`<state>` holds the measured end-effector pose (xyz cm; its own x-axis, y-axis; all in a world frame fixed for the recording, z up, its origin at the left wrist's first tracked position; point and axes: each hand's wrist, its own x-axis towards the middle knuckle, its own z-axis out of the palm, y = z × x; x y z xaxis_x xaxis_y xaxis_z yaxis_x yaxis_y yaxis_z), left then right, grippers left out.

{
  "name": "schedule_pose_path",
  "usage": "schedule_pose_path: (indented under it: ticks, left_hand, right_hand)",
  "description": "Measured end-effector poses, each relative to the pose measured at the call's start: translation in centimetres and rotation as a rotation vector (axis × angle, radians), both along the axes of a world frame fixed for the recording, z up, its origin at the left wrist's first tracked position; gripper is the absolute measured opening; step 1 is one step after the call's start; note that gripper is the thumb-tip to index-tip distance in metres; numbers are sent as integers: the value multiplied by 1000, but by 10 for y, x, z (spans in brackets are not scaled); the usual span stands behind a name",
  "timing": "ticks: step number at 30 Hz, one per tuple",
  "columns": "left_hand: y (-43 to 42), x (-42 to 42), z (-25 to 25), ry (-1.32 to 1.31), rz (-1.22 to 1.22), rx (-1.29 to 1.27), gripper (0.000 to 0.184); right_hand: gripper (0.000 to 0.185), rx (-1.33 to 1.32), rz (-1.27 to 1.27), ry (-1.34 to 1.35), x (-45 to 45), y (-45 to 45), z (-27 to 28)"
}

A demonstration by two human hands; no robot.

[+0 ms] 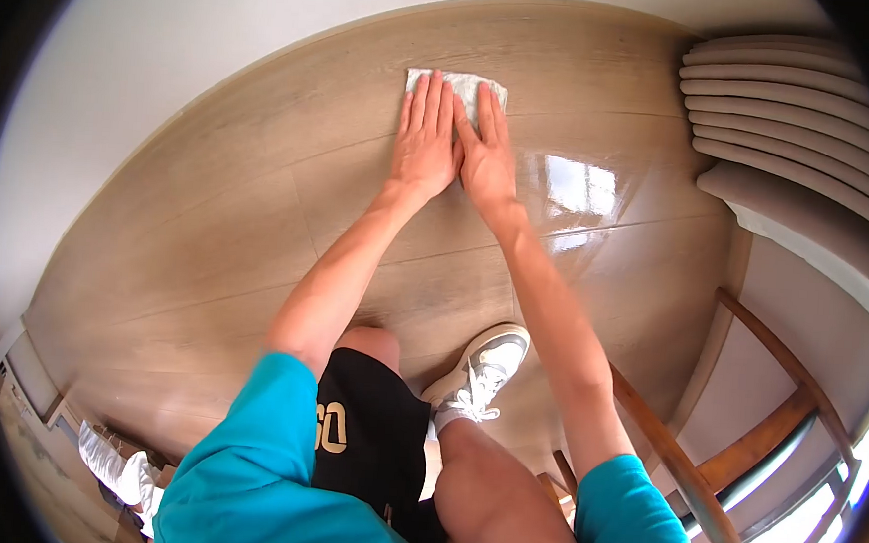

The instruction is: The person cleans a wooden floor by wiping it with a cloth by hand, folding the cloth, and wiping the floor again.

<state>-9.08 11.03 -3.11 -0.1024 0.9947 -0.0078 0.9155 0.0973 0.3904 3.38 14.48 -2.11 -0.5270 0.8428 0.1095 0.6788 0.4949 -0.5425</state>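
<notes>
A whitish cloth or wipe (pixel 456 82) lies flat on the wood-look floor (pixel 359 197), near the wall at the top of the view. My left hand (pixel 426 147) presses on its left part, palm down, with the fingers stretched forward. Beside it my right hand (pixel 486 155) rests on the right part of the cloth, fingers extended and its thumb side touching my left hand. Both hands hide the lower portion of the cloth. Neither hand is closed round anything.
A pale wall (pixel 170 46) curves along the top left. Stacked grey-beige cushions or folds (pixel 783 104) stand at the upper right. A wooden chair (pixel 681 466) is at the lower right. My shoe (pixel 494 360) is planted on the floor below my hands. White fabric (pixel 110 456) lies lower left.
</notes>
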Motion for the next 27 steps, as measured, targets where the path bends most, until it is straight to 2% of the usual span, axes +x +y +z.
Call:
schedule_pose_path:
  ticks: [4, 9, 13, 21, 23, 27]
  left_hand:
    - [-16, 7, 8, -32, -8, 32, 78]
    - [-21, 18, 7, -32, 46, -12, 75]
    - [-21, 22, 21, -78, 46, -4, 75]
    - [-130, 37, 30, -64, -20, -141, 76]
    - [-145, 38, 28, -63, -27, -153, 78]
    - [-122, 31, 27, -57, 16, -139, 80]
  right_hand:
    - [54, -17, -8, 17, 9, -14, 9]
    - [59, -155, 29, -141, 14, -14, 30]
    - [61, -98, 32, -92, 17, -16, 37]
    - [65, -146, 29, -20, 42, -122, 35]
    - [65, -209, 57, -94, 47, -138, 39]
    - [64, -125, 79, -86, 37, -111, 32]
